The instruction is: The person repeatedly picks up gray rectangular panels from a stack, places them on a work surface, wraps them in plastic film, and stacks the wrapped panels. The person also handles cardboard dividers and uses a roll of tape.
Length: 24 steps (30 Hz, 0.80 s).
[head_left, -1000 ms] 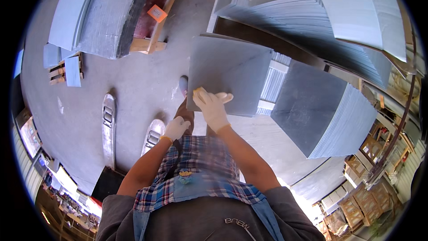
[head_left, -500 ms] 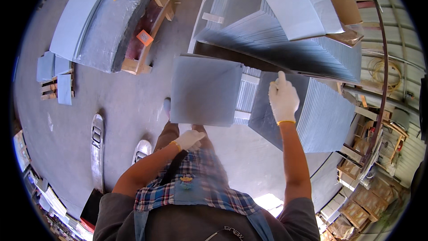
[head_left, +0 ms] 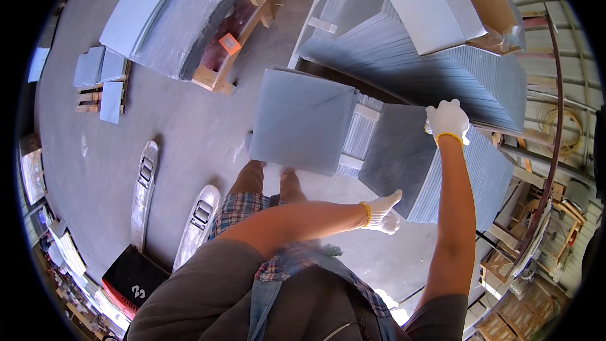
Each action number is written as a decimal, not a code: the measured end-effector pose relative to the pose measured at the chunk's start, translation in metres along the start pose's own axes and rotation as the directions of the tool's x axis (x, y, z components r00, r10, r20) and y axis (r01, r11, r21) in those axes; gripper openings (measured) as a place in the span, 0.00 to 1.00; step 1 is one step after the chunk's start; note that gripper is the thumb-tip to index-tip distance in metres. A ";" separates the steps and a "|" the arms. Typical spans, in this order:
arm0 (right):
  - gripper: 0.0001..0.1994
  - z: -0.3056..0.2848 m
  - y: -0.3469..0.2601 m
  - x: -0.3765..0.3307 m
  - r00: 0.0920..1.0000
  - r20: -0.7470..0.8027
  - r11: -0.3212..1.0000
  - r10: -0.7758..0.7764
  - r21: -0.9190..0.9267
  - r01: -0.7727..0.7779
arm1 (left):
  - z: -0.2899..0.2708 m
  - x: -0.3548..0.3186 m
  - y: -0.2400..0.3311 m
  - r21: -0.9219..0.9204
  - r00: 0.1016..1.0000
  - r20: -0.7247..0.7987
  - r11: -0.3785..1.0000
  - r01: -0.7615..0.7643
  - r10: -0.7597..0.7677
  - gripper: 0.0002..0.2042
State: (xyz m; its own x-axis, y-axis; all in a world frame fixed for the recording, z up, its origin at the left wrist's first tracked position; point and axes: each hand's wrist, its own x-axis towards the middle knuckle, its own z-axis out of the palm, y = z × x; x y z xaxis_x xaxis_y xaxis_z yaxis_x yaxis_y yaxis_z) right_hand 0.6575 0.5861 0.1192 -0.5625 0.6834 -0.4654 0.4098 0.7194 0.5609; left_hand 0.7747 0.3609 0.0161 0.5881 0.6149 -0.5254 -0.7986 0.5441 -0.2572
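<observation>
My right hand, in a white glove, grips the top corner of a dark grey stone tile, the front one of a stack standing on edge at my right. Reaching across my body, my left hand, also gloved, has its fingers apart and sits just below that tile's lower edge, holding nothing. A lighter grey square tile stands by itself in front of my legs, leaning back against a slatted pallet of tiles.
A long row of upright tiles fills the rack behind. Two pallet-jack forks lie on the concrete floor at left. A wooden bench with a grey slab and small tiles on a pallet stand farther left.
My left hand has left the light tile's lower edge and swung right, to under the dark tile. My right hand stays at the dark tile's top.
</observation>
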 end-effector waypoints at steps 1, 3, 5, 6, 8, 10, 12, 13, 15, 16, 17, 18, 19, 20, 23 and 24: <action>0.13 -0.007 -0.005 -0.002 0.997 0.032 0.997 0.076 0.024 -0.077 | 0.006 0.005 0.002 -0.144 1.000 -0.016 0.990 0.007 -0.009 0.59; 0.14 -0.005 -0.010 0.002 0.996 0.038 0.997 0.080 0.005 -0.081 | 0.011 0.011 0.005 -0.397 0.999 -0.044 0.918 0.011 -0.031 0.62; 0.15 -0.006 -0.010 0.002 0.997 0.033 0.997 0.074 -0.009 -0.074 | 0.016 0.005 0.009 -0.422 0.999 -0.036 0.906 0.005 -0.022 0.62; 0.14 -0.007 -0.009 0.000 0.998 0.026 0.998 0.061 -0.014 -0.061 | 0.020 0.002 0.011 -0.484 0.998 -0.061 0.875 -0.002 -0.031 0.61; 0.14 -0.009 -0.007 -0.004 0.998 0.033 0.999 0.049 -0.024 -0.048 | 0.047 -0.023 0.021 -0.640 0.988 -0.133 0.768 -0.026 -0.077 0.57; 0.14 -0.014 -0.007 -0.003 0.998 0.044 0.999 0.036 -0.037 -0.034 | 0.059 -0.031 0.022 -0.769 0.981 -0.175 0.634 -0.086 -0.079 0.52; 0.13 -0.011 -0.007 -0.001 0.999 0.024 0.998 0.048 -0.039 -0.047 | 0.062 -0.027 0.018 -0.808 0.981 -0.188 0.574 -0.132 -0.039 0.45; 0.13 -0.009 -0.007 0.000 0.999 0.017 0.998 0.052 -0.039 -0.051 | 0.063 -0.026 0.017 -0.815 0.979 -0.203 0.560 -0.150 -0.033 0.42; 0.12 -0.003 -0.006 0.002 0.999 0.009 0.999 0.031 -0.042 -0.031 | 0.061 -0.022 0.019 -0.795 0.971 -0.232 0.587 -0.156 -0.056 0.34; 0.11 -0.002 -0.007 0.003 1.000 0.001 0.999 0.018 -0.041 -0.018 | 0.059 -0.019 0.019 -0.796 0.970 -0.236 0.584 -0.158 -0.060 0.31; 0.11 -0.002 -0.006 0.000 0.998 -0.055 1.000 -0.012 -0.027 0.010 | 0.050 -0.010 0.017 -0.820 0.975 -0.214 0.554 -0.147 -0.058 0.27; 0.11 -0.002 -0.006 -0.005 0.993 -0.111 0.999 -0.041 -0.015 0.039 | 0.041 -0.001 0.015 -0.842 0.980 -0.191 0.522 -0.135 -0.055 0.23; 0.11 0.000 -0.005 -0.007 0.984 -0.166 0.998 -0.068 -0.002 0.068 | 0.030 0.008 0.012 -0.801 0.971 -0.237 0.568 -0.190 -0.009 0.23; 0.12 0.006 -0.003 -0.006 0.968 -0.233 0.995 -0.094 0.021 0.102 | 0.022 0.013 0.009 -0.753 0.960 -0.278 0.612 -0.240 0.035 0.24; 0.17 0.031 -0.002 0.020 0.975 -0.212 0.894 0.062 0.446 0.040 | 0.012 0.013 0.005 -0.674 0.937 -0.348 0.685 -0.276 0.036 0.27; 0.17 0.037 -0.001 0.024 0.984 -0.160 0.842 0.080 0.539 0.019 | 0.011 0.008 0.006 -0.660 0.930 -0.367 0.701 -0.271 0.015 0.28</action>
State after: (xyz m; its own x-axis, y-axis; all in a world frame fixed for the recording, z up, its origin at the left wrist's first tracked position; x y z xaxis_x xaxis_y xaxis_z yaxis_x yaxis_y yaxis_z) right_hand 0.6706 0.6061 0.0823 -0.6354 0.7098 -0.3041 0.7214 0.6861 0.0943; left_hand 0.7759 0.3747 0.0193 0.4882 0.3709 -0.7900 -0.8036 -0.1622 -0.5727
